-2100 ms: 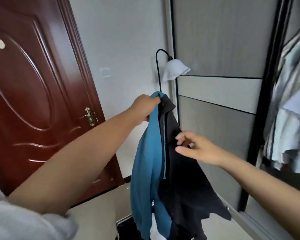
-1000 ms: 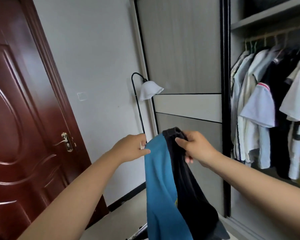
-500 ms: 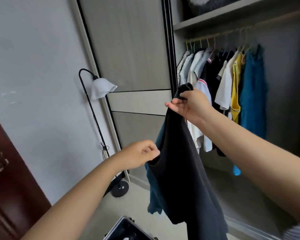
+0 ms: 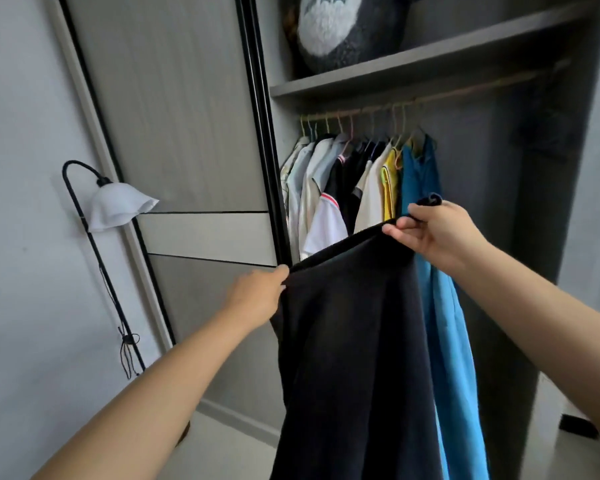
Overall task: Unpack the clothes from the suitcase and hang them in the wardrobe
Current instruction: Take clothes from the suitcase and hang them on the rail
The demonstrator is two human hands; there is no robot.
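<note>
We have the dark garment [image 4: 354,341] stretched by its top edge between our two hands, hanging in front of the open wardrobe [image 4: 413,69], its blue half trailing below our right fingers. To hang it well, we'd keep that edge taut and level, and we need a hanger — none is in hand. Our left hand [image 4: 257,296] pinches the lower corner, arm reaching forward; our right hand [image 4: 437,233] grips the higher corner, fingers curled round bunched cloth, just before the hung shirts [image 4: 343,188].

Both arms outstretched; left hand [image 4: 257,296] and right hand [image 4: 433,233] pinch (right higher).
</note>
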